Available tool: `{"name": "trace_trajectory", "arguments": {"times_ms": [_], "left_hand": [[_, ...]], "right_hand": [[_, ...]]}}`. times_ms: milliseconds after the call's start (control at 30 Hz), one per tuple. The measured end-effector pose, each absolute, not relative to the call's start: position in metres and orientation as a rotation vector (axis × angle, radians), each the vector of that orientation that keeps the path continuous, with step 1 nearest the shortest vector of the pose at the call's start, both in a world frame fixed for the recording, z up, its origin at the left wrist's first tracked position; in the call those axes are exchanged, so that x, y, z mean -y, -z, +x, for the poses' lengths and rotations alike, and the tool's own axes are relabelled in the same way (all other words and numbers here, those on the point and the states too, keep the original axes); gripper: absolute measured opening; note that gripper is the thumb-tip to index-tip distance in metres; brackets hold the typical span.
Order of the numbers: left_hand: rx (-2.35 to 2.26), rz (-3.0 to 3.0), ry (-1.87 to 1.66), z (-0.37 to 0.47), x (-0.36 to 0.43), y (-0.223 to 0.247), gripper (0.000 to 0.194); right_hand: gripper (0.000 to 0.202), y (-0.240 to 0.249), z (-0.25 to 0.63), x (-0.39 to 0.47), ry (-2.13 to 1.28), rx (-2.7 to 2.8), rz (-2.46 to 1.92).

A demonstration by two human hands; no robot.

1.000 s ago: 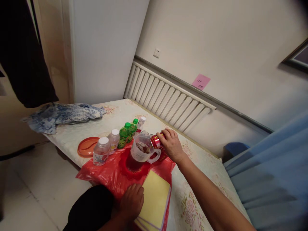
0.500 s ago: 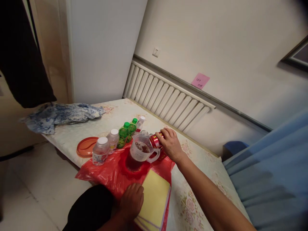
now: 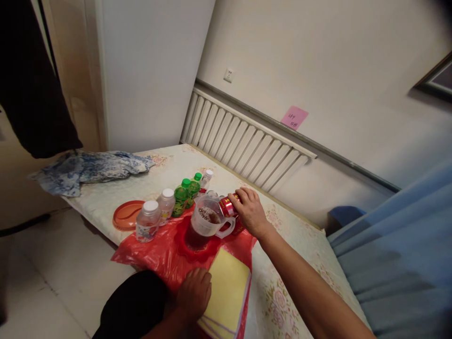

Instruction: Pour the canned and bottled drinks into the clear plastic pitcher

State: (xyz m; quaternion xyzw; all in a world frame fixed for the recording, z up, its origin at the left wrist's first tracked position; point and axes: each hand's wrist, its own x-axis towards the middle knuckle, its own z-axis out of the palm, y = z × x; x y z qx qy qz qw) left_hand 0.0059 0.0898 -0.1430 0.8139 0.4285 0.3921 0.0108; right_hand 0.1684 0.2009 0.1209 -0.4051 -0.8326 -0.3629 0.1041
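Note:
My right hand [image 3: 251, 212] is wrapped round a red can [image 3: 229, 205], tilted with its end over the rim of a clear plastic pitcher [image 3: 205, 226]. Dark reddish-brown liquid with some foam is inside the pitcher, which stands on a red scalloped dish [image 3: 195, 254]. The pitcher's handle points right, below the can. My left hand [image 3: 195, 293] rests with its fingers curled together at the left edge of a folded yellow cloth [image 3: 228, 289]; whether anything is under the fingers is hidden. Red plastic sheeting [image 3: 151, 249] lies beneath the dish and cloth.
Left of the pitcher stand two clear jars [image 3: 147, 221] with white lids, green-capped bottles [image 3: 181, 197] and a white-capped bottle [image 3: 207, 178]. An orange lid [image 3: 127, 215] lies near the edge. Patterned blue fabric [image 3: 102, 168] is at the far left, a radiator [image 3: 243, 136] behind.

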Motion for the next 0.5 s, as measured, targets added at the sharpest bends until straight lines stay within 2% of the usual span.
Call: {"name": "trace_trajectory", "arguments": {"times_ms": [500], "left_hand": [[-1.325,2.534,-1.249,0.0056,-0.0903,0.1422,0.019]], "right_hand": [[0.035,-0.1184,0.1695,-0.2008,1.049,2.444,-1.229]]}}
